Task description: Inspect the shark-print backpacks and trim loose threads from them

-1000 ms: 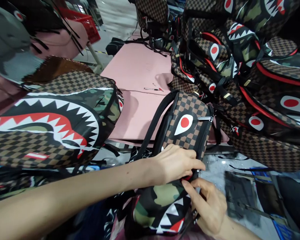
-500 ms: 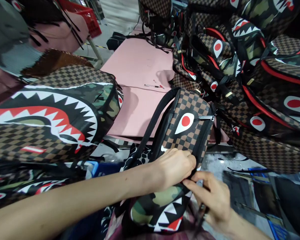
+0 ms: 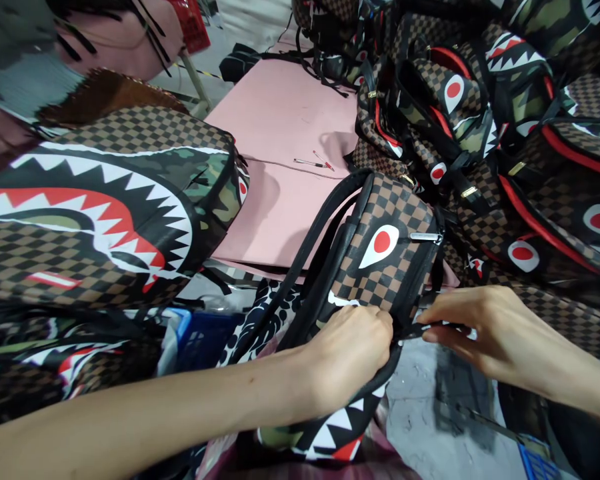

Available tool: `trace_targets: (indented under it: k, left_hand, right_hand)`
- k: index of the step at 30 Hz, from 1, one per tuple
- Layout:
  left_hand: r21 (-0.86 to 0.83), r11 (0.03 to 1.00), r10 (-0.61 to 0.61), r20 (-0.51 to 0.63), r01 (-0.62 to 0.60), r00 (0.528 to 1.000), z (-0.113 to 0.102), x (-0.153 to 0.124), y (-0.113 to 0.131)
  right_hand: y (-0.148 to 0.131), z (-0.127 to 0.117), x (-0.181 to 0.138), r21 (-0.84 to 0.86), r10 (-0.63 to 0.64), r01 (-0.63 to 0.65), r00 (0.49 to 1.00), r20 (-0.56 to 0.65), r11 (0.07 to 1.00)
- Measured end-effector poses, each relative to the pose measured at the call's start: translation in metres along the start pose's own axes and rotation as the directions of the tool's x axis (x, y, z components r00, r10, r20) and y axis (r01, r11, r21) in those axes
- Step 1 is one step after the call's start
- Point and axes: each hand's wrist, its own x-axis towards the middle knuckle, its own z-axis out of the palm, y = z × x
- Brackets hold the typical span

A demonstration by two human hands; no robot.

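Note:
A backpack (image 3: 395, 220) with a brown checked print, a red-and-white eye and a shark-teeth pattern lies tilted across my lap, its top against the table edge. My left hand (image 3: 353, 350) is closed in a fist on the bag's side, gripping its material near the zipper edge; the fingertips are hidden. Just right of it, my right hand (image 3: 480, 327) is closed around small dark thread snips (image 3: 433, 328), whose tip points at the bag's edge by my left fingers. A metal zipper pull (image 3: 425, 237) shows near the bag's top.
A pink table (image 3: 275, 133) stretches ahead with pens (image 3: 313, 162) on it. Another shark-print backpack (image 3: 130, 200) lies at left, above a blue crate (image 3: 205, 337) beside more bags. Several similar backpacks (image 3: 540, 200) are heaped at right. Part of a person (image 3: 20, 67) shows at upper left.
My right hand has moved right and up, away from my left fingers, and the snips now point at the bag's edge. My left hand keeps its grip. The view has shifted slightly.

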Motion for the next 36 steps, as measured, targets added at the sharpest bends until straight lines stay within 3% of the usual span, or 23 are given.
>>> trace_targets:
  k: [5, 10, 15, 20, 24, 31, 34, 36]
  left_hand:
    - [0.005, 0.998, -0.069, 0.026, 0.069, 0.997, -0.004, 0.000, 0.006]
    - [-0.002, 0.999, -0.050, 0.046, 0.050, 0.998, -0.007, -0.001, 0.008]
    - [0.027, 0.999, -0.048, 0.068, 0.047, 0.997, -0.007, -0.002, 0.008]
    - [0.027, 0.998, 0.055, 0.033, -0.056, 0.998, -0.003, -0.004, 0.002]
    - [0.048, 0.998, 0.044, 0.044, -0.046, 0.998, -0.001, -0.005, 0.002]
    - [0.009, 1.000, 0.023, -0.023, -0.023, 0.999, -0.002, -0.004, 0.000]
    - [-0.086, 0.991, 0.083, -0.242, -0.106, 0.967, -0.001, -0.011, -0.003]
    - [-0.108, 0.967, 0.169, -0.402, -0.230, 0.900, 0.003, -0.022, -0.004]
  right_hand:
    - [-0.003, -0.007, 0.012, -0.125, -0.067, 0.079, 0.993, 0.096, 0.989]
    - [-0.007, -0.012, 0.022, -0.166, -0.019, 0.055, 0.977, 0.212, 0.985]
    - [-0.009, -0.020, 0.039, -0.170, 0.025, 0.042, 0.927, 0.375, 0.985]
    - [-0.009, -0.026, 0.048, -0.152, 0.019, 0.045, 0.917, 0.398, 0.987]
    - [-0.009, -0.025, 0.048, -0.161, 0.027, 0.043, 0.911, 0.411, 0.986]
    - [0.003, -0.015, 0.039, -0.072, -0.079, 0.102, 0.958, 0.276, 0.992]
    - [0.017, -0.015, 0.028, 0.038, -0.042, 0.036, 0.981, 0.188, 0.999]
    - [0.026, -0.011, 0.020, 0.161, 0.100, -0.102, 0.995, 0.024, 0.982]
